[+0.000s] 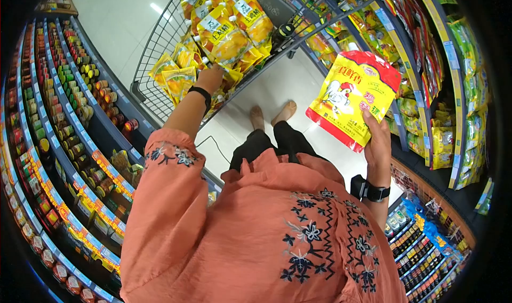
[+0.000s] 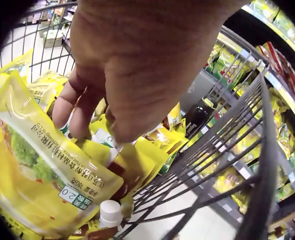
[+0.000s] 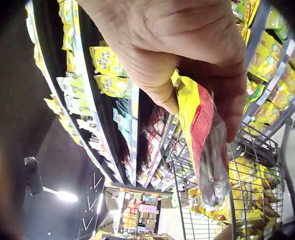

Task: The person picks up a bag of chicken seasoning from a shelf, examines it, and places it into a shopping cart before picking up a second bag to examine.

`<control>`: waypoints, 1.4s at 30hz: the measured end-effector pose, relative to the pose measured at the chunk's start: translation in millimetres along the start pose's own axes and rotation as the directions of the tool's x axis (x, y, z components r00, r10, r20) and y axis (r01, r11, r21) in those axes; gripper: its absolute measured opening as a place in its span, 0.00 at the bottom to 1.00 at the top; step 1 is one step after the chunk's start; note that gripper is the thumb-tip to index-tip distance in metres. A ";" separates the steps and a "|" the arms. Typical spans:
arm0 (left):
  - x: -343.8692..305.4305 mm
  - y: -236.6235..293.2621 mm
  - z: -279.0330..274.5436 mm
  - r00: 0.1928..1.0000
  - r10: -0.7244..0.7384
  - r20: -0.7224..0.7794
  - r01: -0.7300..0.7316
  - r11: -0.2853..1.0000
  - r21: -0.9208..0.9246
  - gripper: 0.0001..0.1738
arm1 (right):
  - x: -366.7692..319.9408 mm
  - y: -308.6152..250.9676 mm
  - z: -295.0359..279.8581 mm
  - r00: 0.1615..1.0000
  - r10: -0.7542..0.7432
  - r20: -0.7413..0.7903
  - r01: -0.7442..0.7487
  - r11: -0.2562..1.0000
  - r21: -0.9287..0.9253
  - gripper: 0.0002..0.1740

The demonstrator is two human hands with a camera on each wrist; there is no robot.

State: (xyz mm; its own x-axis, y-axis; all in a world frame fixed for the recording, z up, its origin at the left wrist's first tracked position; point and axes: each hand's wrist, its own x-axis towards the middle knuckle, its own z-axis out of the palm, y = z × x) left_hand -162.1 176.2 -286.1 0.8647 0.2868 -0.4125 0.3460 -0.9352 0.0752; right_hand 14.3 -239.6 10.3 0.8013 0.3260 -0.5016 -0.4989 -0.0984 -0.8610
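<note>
My right hand [image 1: 377, 138] grips a red and yellow chicken seasoning pouch [image 1: 354, 98] by its lower right edge, thumb across the front. A white rooster is printed on it, and it is held up right of the cart. In the right wrist view that pouch [image 3: 200, 120] appears edge-on, between thumb and fingers. My left hand [image 1: 210, 79] reaches down into the shopping cart among yellow seasoning pouches [image 1: 216, 31]. Its bent fingers [image 2: 80, 117] touch a yellow pouch in the left wrist view; I cannot tell whether they pinch it. Another pouch with a white cap [image 2: 111, 212] lies nearby.
The wire cart [image 1: 154, 44] stands ahead, with a dark bottle [image 1: 282, 34] at its right side. Shelves of jars [image 1: 69, 116] line the left. Racks of bagged goods [image 1: 442, 138] rise on the right. My feet [image 1: 272, 114] are on the pale floor behind the cart.
</note>
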 end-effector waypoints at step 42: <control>-35.6 7.3 -39.4 0.986 -0.016 -0.167 0.028 0.997 0.069 0.23 | -25.3 7.4 -17.8 0.998 0.002 -0.060 0.004 0.995 0.098 0.20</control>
State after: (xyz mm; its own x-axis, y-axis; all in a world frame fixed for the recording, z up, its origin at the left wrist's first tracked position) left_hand -176.0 167.4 -235.1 0.9078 0.3322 -0.2558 0.3440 -0.9390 0.0014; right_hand -3.8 -265.3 15.1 0.8186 0.2689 -0.5075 -0.5257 -0.0050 -0.8506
